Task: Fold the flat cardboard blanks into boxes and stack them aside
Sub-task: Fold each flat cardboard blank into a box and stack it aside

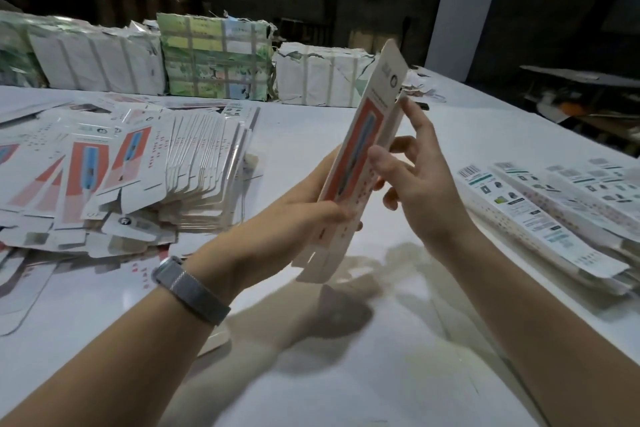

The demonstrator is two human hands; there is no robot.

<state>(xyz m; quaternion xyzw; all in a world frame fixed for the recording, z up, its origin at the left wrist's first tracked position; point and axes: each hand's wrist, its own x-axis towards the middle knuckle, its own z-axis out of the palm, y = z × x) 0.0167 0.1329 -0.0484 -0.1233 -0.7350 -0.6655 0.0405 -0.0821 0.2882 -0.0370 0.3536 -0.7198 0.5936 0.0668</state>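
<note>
I hold a long narrow cardboard blank [363,135], white with a red panel, tilted upright above the white table [346,374]. My left hand [304,215] grips its lower part, fingers curled round the edge. My right hand [412,180] is on its right side, fingers spread and mostly straight, the thumb and fingertips touching the card's side panel. A large heap of flat blanks [138,177] lies at the left. Folded boxes [554,211] lie stacked at the right, printed backs up.
Wrapped paper bundles [214,59] line the table's far edge. Loose blanks [20,288] lie at the near left. A dark room with a second table [581,80] lies beyond at the right. A watch band sits on my left wrist.
</note>
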